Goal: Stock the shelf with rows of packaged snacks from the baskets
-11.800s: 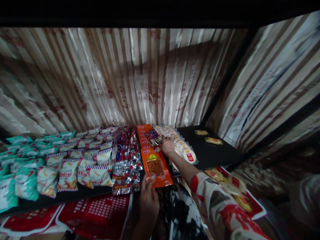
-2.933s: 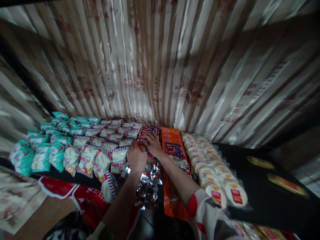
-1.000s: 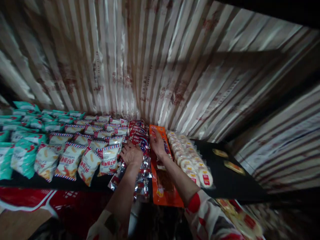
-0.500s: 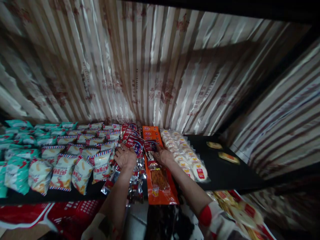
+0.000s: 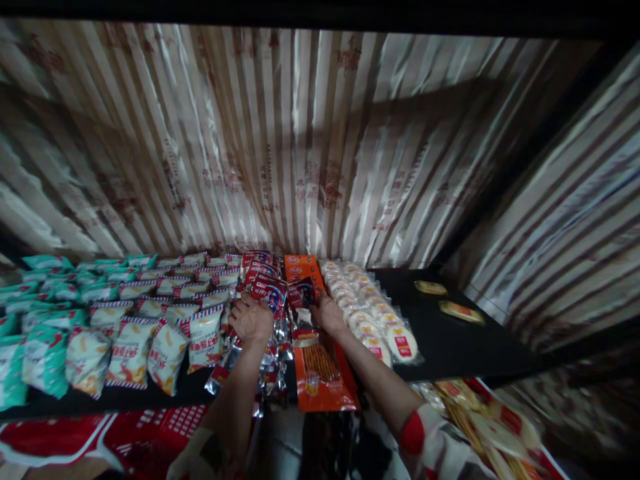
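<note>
My left hand (image 5: pixel 251 319) lies on a pile of dark red and silver snack packets (image 5: pixel 269 291), its fingers spread over the left side. My right hand (image 5: pixel 329 315) grips the right edge of one dark red snack packet (image 5: pixel 301 292), thumb and fingers closed on it. That packet rests over a column of orange snack packs (image 5: pixel 323 393); the front pack has a window showing brown sticks. To the right of my right hand are rows of round white crackers (image 5: pixel 367 327) in clear wrappers. White snack bags (image 5: pixel 205 339) stand just left of my left hand.
Teal bags (image 5: pixel 46 363) fill the left end of the black shelf (image 5: pixel 450 347). Two small yellow packets (image 5: pixel 461 312) lie on its right part. Red baskets (image 5: pixel 150 433) and a container of yellowish packets (image 5: pixel 493 420) sit below the front edge. A striped sheet (image 5: pixel 310 133) hangs behind.
The view has tilted slightly, with the bags on the left appearing lower and further right. Both hands stay in nearly the same places, the right one still at the dark red packet.
</note>
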Motion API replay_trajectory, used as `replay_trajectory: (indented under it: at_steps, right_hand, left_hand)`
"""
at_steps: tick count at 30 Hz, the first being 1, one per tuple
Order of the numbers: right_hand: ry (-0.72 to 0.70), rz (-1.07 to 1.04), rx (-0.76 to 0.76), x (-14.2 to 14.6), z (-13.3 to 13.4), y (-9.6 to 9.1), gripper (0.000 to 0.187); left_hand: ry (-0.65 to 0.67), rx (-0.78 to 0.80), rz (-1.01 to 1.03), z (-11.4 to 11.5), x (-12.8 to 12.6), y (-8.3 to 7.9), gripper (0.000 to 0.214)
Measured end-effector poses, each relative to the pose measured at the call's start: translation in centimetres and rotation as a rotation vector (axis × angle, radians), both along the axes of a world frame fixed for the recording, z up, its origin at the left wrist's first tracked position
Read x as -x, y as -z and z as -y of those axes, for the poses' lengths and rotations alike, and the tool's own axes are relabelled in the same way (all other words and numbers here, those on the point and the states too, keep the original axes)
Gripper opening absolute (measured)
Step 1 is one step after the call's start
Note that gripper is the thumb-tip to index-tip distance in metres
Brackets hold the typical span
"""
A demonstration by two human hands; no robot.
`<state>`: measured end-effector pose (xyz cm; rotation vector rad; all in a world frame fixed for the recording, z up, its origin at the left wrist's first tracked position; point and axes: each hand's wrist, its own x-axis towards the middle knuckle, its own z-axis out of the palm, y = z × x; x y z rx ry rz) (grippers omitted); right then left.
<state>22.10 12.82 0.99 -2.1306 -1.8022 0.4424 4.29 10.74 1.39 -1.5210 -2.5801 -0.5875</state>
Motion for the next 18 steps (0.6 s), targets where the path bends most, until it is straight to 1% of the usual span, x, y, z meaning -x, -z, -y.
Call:
replay_trajectory:
  at_steps: [2, 5, 6, 8, 10, 11, 13, 15, 16, 18]
  right_hand:
    - [0.034, -0.232, -0.027, -1.0, -0.5, -0.4, 0.045]
    - [0.058, -0.682, -0.096, -2.7, -1.3, -2.1, 0.028]
    - [0.064, -0.828, -0.125, -3.2, -1.5, -3.0, 0.026]
    - [0.058, -1.077, -0.165, -3.4, -1.9, -4.8, 0.028]
    - [0.026, -1.247, -0.154, -2.4, -2.3, -6.2, 0.033]
    - [0.002, -1.298, -0.138, -1.4, -2.5, -6.7, 0.035]
    - [-0.046, -1.329, -0.11, 1.3, -3.2, -7.0, 0.035]
    - [-0.054, -1.268, -0.111, 4.5, -4.2, -6.6, 0.03]
    - [-0.052, -1.233, -0.087, 6.1, -4.9, -6.4, 0.029]
    - [-0.022, -1.144, -0.053, 8.9, -6.3, -5.8, 0.031]
  left_hand:
    - [0.002, 0.003, 0.008, 0.0, 0.0, -0.1, 0.054]
    - [0.007, 0.006, 0.027, 0.0, 0.0, -0.1, 0.054]
    - [0.007, 0.005, 0.03, 0.0, 0.0, -0.1, 0.054]
    - [0.008, -0.002, 0.028, 0.0, 0.0, -0.1, 0.054]
    - [0.007, -0.005, 0.028, 0.1, -0.1, -0.1, 0.054]
    - [0.007, -0.005, 0.031, 0.1, -0.1, -0.1, 0.054]
    - [0.008, -0.001, 0.039, 0.2, -0.1, -0.2, 0.053]
    - [0.012, 0.006, 0.041, 0.2, -0.1, -0.2, 0.052]
    - [0.015, 0.007, 0.038, 0.3, -0.1, -0.2, 0.051]
    - [0.016, 0.007, 0.036, 0.2, 0.0, -0.1, 0.052]
